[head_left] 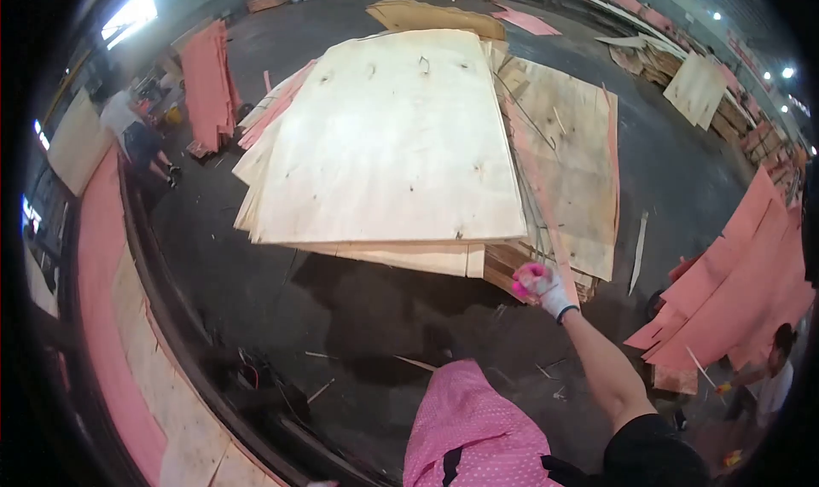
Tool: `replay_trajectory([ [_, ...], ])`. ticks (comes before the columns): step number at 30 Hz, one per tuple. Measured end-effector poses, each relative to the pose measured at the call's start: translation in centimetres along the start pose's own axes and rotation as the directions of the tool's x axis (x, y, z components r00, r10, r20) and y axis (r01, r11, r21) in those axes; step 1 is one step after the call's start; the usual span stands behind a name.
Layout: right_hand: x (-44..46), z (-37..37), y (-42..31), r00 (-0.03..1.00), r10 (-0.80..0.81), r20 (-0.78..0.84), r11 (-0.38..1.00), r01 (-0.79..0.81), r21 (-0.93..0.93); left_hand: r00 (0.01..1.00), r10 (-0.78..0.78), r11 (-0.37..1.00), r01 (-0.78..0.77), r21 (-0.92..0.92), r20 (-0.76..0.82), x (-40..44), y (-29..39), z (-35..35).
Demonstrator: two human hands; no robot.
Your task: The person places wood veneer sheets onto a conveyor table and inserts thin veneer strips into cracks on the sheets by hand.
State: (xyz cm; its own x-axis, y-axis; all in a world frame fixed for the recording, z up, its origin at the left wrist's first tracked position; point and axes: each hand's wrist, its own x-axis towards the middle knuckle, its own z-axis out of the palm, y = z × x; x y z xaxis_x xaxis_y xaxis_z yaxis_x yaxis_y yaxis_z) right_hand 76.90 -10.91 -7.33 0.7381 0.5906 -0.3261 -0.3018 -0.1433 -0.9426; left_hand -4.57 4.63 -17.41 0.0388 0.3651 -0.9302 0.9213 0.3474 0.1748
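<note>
My right hand (539,286), in a white glove with pink fingers, is raised at the near right corner of the veneer stack. Its fingers are curled closed; whatever they hold, if anything, is hidden. Close by are a narrow pinkish veneer strip (559,246) and thin dark bands (527,199) running along the stack's side. A large pale veneer sheet (388,137) with a few knots lies on top, above uneven sheet edges. Lower, at the right, lies another knotty veneer stack (583,167). Only a white sliver, possibly my left glove (322,484), shows at the bottom edge.
Veneer sheets lie along a long dark-railed conveyor (158,274) on the left. Pink sheets (725,282) lean at the right, near a co-worker (772,376). Another person (136,129) bends at the far left. Wood scraps (415,363) litter the dark floor.
</note>
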Motion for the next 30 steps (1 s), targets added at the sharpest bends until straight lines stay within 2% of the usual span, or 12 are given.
replay_trajectory([
  [3, 7.8, -0.6, -2.2, 0.985, -0.081, -0.151, 0.966, 0.115, 0.23, 0.997, 0.024, 0.913, -0.05, -0.405, -0.069, -2.8, 18.6, -5.5],
  [6, 13.5, 2.9, -7.4, 0.896, -0.239, -0.375, 0.932, 0.103, -0.348, 0.905, 0.284, 0.898, -0.367, -0.242, -0.317, -2.5, 29.8, -7.3],
  [8, 17.5, 4.9, -8.2, 0.889, -0.138, -0.437, 0.685, -0.233, -0.69, 0.838, 0.491, 0.85, -0.521, -0.081, -0.239, -1.4, 33.5, -8.3],
  [13, 26.5, 3.1, 1.5, 0.813, -0.134, -0.567, 0.405, -0.477, -0.78, 0.938, 0.324, 0.861, -0.345, -0.374, -0.121, -0.8, 43.0, -10.8],
  [15, 24.3, 2.6, -0.8, 0.713, -0.466, -0.524, 0.379, -0.375, -0.846, 0.929, 0.362, 0.819, -0.354, -0.452, -0.073, 0.2, 45.9, -13.0],
  [17, 25.0, -0.4, 0.3, 0.796, -0.121, -0.593, 0.708, -0.349, -0.614, 0.908, 0.37, 0.789, -0.419, -0.45, -0.197, 1.7, 48.2, -15.2],
  [21, 24.5, -3.3, -1.0, 0.892, -0.121, -0.435, 0.521, -0.316, -0.793, 0.937, 0.308, 0.391, -0.283, -0.876, -0.165, 16.3, 47.9, -24.4],
  [22, 24.6, -3.6, -1.1, 0.872, -0.096, -0.48, 0.59, -0.339, -0.733, 0.74, 0.467, 0.7, -0.644, -0.309, -0.484, 10.2, 54.1, -25.0],
  [23, 24.7, -3.5, -1.2, 0.852, -0.07, -0.519, 0.654, -0.354, -0.669, 0.552, 0.594, 0.476, -0.827, -0.298, -0.584, 15.8, 54.9, -27.6],
  [24, 24.8, -2.3, -2.3, 0.85, -0.1, -0.517, 0.579, -0.373, -0.725, 0.735, 0.466, 0.542, -0.678, -0.497, -0.494, 17.9, 55.1, -31.5],
  [27, 23.3, 5.1, -11.0, 0.849, -0.18, -0.496, 0.324, -0.425, -0.845, 0.625, 0.479, 0.577, -0.753, -0.316, -0.616, 15.3, 65.7, -37.0],
  [30, 22.2, 9.0, -11.7, 0.798, -0.018, -0.602, 0.727, -0.403, -0.556, 0.502, 0.65, 0.474, -0.855, -0.213, -0.571, 23.5, 70.2, -43.9],
])
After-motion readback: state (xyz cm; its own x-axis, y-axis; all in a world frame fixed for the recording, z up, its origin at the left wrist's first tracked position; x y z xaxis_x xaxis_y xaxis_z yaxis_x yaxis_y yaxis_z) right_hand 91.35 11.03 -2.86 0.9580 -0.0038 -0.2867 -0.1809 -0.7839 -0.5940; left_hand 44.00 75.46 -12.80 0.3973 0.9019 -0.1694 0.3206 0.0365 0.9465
